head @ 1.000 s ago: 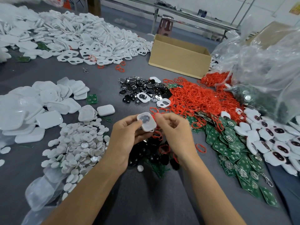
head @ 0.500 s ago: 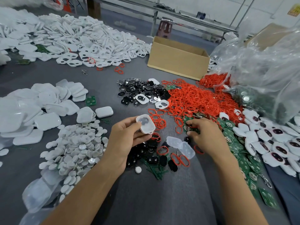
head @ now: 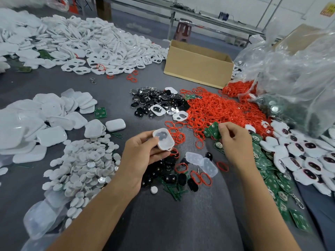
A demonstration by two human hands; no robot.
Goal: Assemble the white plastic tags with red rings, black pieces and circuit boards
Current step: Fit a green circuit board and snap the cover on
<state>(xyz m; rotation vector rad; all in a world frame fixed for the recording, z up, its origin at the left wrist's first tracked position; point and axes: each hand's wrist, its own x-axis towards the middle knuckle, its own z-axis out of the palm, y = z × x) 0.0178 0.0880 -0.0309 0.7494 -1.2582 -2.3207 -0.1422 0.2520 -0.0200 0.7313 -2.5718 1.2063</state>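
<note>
A heap of red rings (head: 223, 109) lies on the grey tabletop (head: 172, 223), and everything else is placed from it. At the heap's near edge the right hand (head: 233, 140) has its grip closed on a green circuit board (head: 214, 131), pinched between thumb and curled fingers and held tilted just above the rings. To the left of the heap, nearer the person, the left hand (head: 143, 154) holds a white tag shell (head: 164, 140) in a closed grip, thumb on one side and fingers under the other. The shell is raised off the tabletop with its hollow side up, and a dark shape shows inside it.

Black pieces (head: 155, 102) are piled touching the heap's left side, and more of them lie scattered in front of the heap below the left hand. Two clear shells (head: 203, 161) rest in front of the heap, between the two wrists. Green boards (head: 272, 178) spread from the heap's near right edge, and beyond them, further right, lie finished white tags (head: 308, 154). A cardboard box (head: 197, 67) stands behind the heap, and a crumpled plastic bag (head: 299, 78) rises at its right. Well to the left of the heap lie white discs (head: 87, 163) and white covers (head: 45, 120).
</note>
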